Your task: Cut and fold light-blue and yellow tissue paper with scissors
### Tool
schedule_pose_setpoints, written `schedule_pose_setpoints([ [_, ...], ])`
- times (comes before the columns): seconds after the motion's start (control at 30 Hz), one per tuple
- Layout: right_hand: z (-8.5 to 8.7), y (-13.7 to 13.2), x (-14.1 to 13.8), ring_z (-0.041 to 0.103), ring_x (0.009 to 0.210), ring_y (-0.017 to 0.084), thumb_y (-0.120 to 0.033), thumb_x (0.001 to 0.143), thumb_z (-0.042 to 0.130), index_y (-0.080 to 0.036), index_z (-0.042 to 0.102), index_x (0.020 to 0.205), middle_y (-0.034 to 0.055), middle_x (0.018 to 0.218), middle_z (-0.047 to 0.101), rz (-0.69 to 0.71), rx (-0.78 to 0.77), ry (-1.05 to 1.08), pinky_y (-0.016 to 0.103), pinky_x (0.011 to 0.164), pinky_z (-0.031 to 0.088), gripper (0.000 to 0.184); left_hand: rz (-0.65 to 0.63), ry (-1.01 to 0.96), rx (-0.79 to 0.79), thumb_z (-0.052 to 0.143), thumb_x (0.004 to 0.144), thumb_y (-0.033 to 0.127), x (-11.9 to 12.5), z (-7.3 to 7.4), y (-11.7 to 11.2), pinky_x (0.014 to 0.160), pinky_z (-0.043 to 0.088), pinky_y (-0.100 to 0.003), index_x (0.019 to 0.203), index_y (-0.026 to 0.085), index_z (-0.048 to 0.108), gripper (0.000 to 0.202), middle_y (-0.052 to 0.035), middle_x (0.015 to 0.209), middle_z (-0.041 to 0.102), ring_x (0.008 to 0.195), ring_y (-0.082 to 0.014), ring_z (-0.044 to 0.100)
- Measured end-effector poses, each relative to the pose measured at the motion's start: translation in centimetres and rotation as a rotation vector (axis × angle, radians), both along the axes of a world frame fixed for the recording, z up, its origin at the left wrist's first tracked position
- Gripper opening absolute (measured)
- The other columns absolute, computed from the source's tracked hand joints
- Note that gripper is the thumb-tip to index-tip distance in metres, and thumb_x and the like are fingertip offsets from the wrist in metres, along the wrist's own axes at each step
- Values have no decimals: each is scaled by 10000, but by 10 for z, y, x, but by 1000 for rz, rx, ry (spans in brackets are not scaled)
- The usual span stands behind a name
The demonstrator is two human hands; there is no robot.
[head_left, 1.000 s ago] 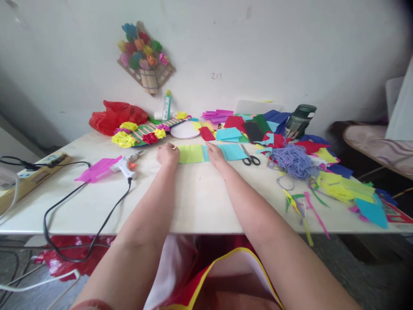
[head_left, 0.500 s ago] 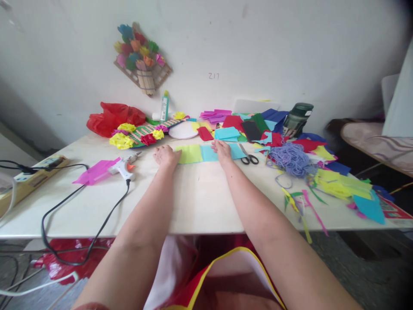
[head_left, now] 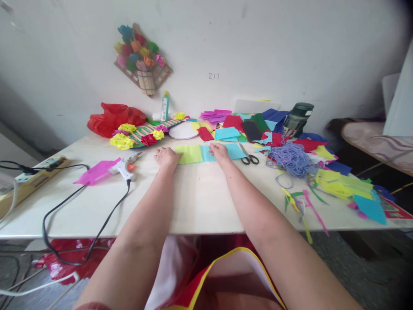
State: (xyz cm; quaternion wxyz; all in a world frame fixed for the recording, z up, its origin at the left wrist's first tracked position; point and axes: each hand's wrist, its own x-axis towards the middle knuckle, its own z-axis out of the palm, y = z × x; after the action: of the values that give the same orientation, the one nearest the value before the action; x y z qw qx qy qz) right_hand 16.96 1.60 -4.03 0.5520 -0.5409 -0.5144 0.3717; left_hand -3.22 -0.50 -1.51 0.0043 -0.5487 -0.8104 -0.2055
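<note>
A light green paper sheet (head_left: 191, 154) and a light blue paper sheet (head_left: 235, 150) lie joined end to end on the white table (head_left: 200, 198). My left hand (head_left: 166, 156) rests at the green sheet's left edge, fingers curled onto the paper. My right hand (head_left: 220, 153) lies flat on the blue sheet near the seam, fingers stretched out and pressing down. Black scissors (head_left: 249, 156) lie just right of the blue sheet.
A white glue gun (head_left: 124, 168) with a black cord and a pink paper (head_left: 95, 171) lie to the left. A power strip (head_left: 32, 176) sits far left. Purple yarn (head_left: 292, 158), coloured paper scraps (head_left: 342, 185), a glue bottle (head_left: 165, 106), a green jar (head_left: 298, 117) and a red bag (head_left: 114, 115) crowd the back and right.
My right hand slid right along the blue sheet, then came back left toward the seam. My left hand stayed at the green sheet's edge.
</note>
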Motion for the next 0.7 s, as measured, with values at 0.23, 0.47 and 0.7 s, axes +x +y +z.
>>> schedule_pose_setpoints([
  [0.23, -9, 9, 2, 657, 868, 171, -213, 785, 517, -170, 687, 941, 65, 902, 703, 19, 24, -129, 365, 873, 476, 234, -15, -20, -4, 615, 674, 484, -2, -2, 3, 881, 360, -429, 782, 219, 683, 294, -139, 1117, 585, 1149, -341, 419],
  [0.47, -8, 8, 1, 637, 944, 173, -166, 754, 526, -199, 694, 855, 37, 932, 701, 11, 41, -164, 401, 904, 455, 199, -31, -100, 52, 592, 704, 267, 0, -1, 1, 898, 337, -407, 945, 223, 600, 245, -98, 985, 662, 1103, -282, 489],
  [0.7, -4, 3, 1, 639, 942, 174, -131, 734, 543, -210, 696, 803, 21, 876, 710, 13, 74, -217, 384, 936, 432, 185, -13, -199, 64, 536, 710, 142, -1, -3, 4, 905, 334, -400, 980, 233, 579, 287, -75, 943, 684, 1070, -260, 540],
])
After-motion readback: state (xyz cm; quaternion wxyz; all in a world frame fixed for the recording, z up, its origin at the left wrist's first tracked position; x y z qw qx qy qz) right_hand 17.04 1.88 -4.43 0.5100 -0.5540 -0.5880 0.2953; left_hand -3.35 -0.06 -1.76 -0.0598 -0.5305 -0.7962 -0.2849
